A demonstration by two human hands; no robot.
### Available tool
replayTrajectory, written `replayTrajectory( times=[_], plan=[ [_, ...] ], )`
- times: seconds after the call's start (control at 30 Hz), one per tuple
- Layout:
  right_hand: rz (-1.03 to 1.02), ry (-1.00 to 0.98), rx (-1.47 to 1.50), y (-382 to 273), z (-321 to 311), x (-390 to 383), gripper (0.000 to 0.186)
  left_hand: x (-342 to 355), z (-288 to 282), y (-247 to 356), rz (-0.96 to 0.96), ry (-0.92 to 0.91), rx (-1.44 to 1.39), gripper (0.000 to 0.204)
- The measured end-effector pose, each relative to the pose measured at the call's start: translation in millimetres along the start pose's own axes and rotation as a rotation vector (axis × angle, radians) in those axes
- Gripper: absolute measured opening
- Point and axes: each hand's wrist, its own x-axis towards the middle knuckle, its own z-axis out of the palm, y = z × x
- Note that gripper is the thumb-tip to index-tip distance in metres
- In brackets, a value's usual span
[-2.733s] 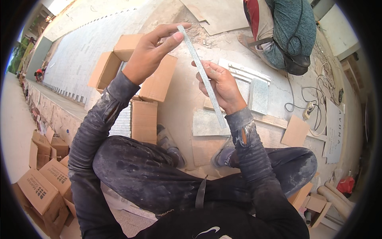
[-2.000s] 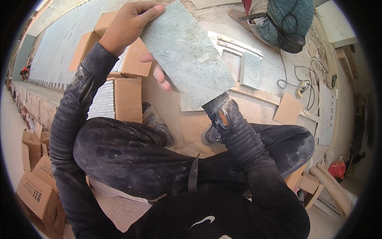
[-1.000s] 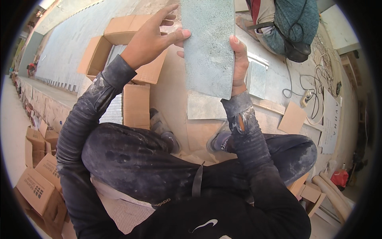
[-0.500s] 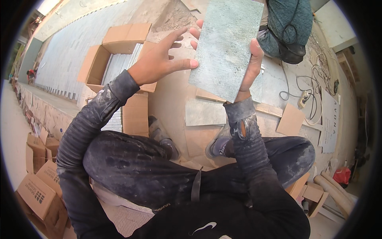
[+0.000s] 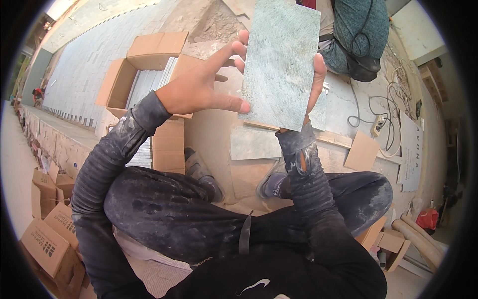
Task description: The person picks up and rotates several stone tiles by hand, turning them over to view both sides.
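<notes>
A mottled pale grey-green stone tile (image 5: 279, 65) is held up in front of me, its face toward me. My right hand (image 5: 316, 79) grips it, thumb along the right edge and fingertips showing past the left edge. My left hand (image 5: 204, 84) has spread fingers, with thumb and index tip at the tile's left edge. Just below, another tile (image 5: 254, 145) lies on boards on the floor, near my feet. To the left, an open cardboard box (image 5: 114, 82) holds stacked tiles (image 5: 152, 79), and a second box (image 5: 168, 144) stands in front of it.
A person in teal (image 5: 361, 30) crouches at upper right. Cables run to a power strip (image 5: 378, 124) beside a cardboard square (image 5: 361, 149). More boxes (image 5: 47, 239) are at lower left. Tubes (image 5: 416, 239) lie at lower right. A small distant person (image 5: 37, 94) is at far left.
The tile has turned from edge-on to face toward me. Over the last half second it and my left hand have shifted slightly downward, and my left index finger has moved closer to its edge.
</notes>
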Motion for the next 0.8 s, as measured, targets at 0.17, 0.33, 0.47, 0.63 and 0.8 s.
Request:
replayTrajectory(
  times=[0.17,0.33,0.47,0.63,0.8],
  plan=[
    [0.016,-0.044,0.124,4.5,6.0,0.8,0.099,-0.3,-1.1,-2.8,0.012,0.085,0.029,0.097],
    [0.027,-0.054,0.186,7.1,1.1,-0.1,0.1,5.6,-7.1,-9.6,0.055,0.198,-0.007,0.085],
    [0.052,-0.124,0.249,10.3,-4.6,0.4,0.096,3.2,-10.7,-8.5,0.021,0.202,-0.088,0.078],
    [0.052,0.021,0.207,11.5,1.9,-2.8,0.097,4.3,-9.9,-4.8,0.016,0.219,-0.127,0.069],
    [0.006,0.106,0.059,15.0,10.3,-4.3,0.095,5.3,-11.5,6.4,-0.01,0.184,-0.316,0.046]
  ],
)
